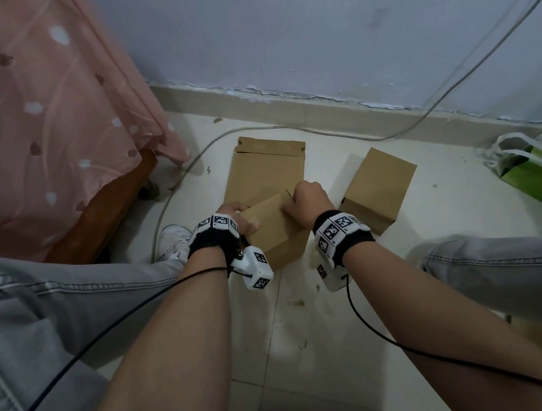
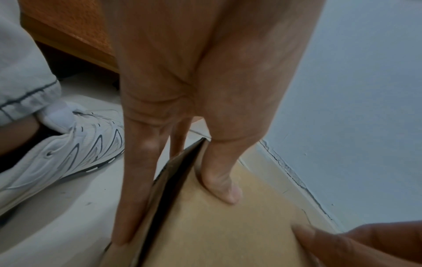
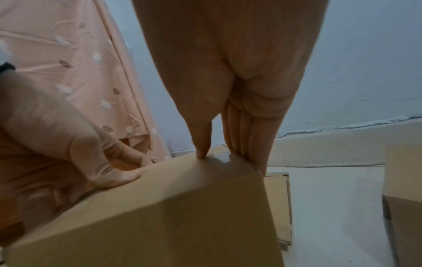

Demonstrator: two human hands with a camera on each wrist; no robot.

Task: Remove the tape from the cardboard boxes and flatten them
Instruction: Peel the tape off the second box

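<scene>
Cardboard is looking light and stiff but easily creased here: the small box [image 1: 273, 229] is being held above the floor [image 1: 436, 240], over a flattened box [image 1: 265, 169]. The left hand [image 1: 236, 219] is gripping its left edge, thumb on top, fingers down the side. The right hand [image 1: 307, 203] is pinching the far corner, thumb beside glossy tape [image 3: 222, 156], probably the best place to pick at.

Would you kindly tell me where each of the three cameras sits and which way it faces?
Head: worn on the head, looking down at the floor; shows both forearms, jeans, a shoe, left hand and right hand gripping the held box, flattened cardboard beyond, second box right.
Left wrist: looks along the left hand's fingers and thumb toward the box edge and wall; shoe at left.
Right wrist: looks along the right hand toward the wall; its thumb presses clear tape.
Shared: all three show the held box.
</scene>
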